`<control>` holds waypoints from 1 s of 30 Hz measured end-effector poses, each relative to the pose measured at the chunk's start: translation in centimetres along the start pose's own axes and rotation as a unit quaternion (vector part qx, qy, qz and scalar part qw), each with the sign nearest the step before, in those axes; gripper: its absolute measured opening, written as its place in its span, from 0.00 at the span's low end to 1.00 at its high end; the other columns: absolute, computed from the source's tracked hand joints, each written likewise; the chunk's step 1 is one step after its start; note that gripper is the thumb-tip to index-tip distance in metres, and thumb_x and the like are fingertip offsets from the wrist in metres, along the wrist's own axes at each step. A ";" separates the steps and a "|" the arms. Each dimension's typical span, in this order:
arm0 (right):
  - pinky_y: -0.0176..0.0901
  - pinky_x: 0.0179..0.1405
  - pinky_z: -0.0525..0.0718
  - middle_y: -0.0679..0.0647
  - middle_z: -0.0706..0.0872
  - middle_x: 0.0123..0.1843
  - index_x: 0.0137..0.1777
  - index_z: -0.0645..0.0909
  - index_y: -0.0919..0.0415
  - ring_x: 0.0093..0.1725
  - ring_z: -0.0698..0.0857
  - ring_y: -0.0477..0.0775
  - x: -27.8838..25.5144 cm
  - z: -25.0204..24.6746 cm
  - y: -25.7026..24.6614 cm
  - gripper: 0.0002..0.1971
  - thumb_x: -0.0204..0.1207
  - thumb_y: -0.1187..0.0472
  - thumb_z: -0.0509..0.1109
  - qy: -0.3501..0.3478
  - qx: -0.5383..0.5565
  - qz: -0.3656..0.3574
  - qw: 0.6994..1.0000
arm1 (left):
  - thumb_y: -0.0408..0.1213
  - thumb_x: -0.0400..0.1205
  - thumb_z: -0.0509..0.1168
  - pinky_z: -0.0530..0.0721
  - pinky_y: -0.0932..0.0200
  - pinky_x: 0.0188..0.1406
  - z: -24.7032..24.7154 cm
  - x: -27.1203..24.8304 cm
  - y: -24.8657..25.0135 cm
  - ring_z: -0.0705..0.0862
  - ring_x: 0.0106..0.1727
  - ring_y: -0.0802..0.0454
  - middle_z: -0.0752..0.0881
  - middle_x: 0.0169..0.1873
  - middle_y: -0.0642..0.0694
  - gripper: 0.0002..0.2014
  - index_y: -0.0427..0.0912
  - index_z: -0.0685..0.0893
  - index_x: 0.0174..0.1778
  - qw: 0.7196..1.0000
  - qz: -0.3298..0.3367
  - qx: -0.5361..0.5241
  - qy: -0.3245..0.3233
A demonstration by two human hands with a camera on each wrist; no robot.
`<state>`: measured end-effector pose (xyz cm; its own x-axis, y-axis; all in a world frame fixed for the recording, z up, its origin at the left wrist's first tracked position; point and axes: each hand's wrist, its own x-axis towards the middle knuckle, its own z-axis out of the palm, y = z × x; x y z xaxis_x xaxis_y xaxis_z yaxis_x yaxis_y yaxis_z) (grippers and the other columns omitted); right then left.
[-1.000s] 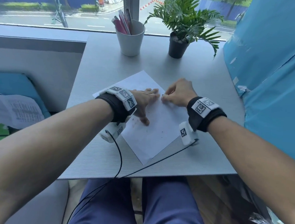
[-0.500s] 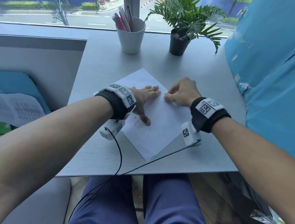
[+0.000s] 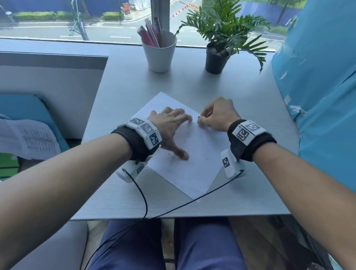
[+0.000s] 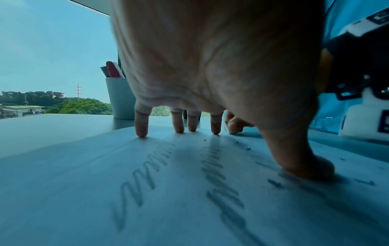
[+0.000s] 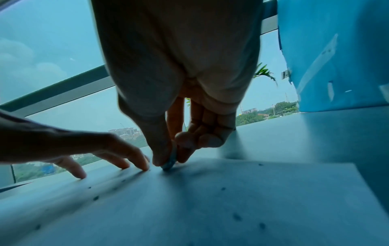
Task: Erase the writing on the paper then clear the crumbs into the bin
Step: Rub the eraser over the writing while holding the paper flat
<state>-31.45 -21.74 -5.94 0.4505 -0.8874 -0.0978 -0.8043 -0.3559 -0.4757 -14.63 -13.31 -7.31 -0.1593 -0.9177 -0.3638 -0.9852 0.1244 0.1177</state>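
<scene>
A white sheet of paper lies turned like a diamond on the grey table. My left hand presses flat on the sheet with spread fingers and thumb. Pencil zigzag writing shows under that palm in the left wrist view. My right hand pinches a small white eraser against the paper's far right edge, just beside the left fingertips. The right wrist view shows the eraser held between thumb and fingers, its tip on the paper. Dark eraser crumbs are scattered on the sheet.
A white cup of pens and a small potted plant stand at the table's far edge by the window. A blue covered wall borders the right side. Wrist cables trail over the front edge. No bin is in view.
My right hand has shifted slightly with the eraser along the paper's far edge. The left hand stays pressed on the sheet. The head view has tipped a little.
</scene>
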 end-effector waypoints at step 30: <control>0.25 0.28 0.76 0.47 0.88 0.31 0.39 0.93 0.58 0.29 0.82 0.40 -3.9 1.8 -3.1 0.06 0.65 0.58 0.83 -0.107 0.022 -0.074 0.991 | 0.82 0.55 0.69 0.45 0.34 0.83 1.3 -1.1 -1.1 0.40 0.87 0.49 0.38 0.87 0.54 0.68 0.63 0.42 0.86 0.999 -0.007 -0.032 -0.025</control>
<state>-29.98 -16.69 -5.61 0.6382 -0.7420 -0.2054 -0.7075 -0.4600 -0.5364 -13.48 -11.92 -8.20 -0.1505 -0.8991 -0.4111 -0.9816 0.0865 0.1701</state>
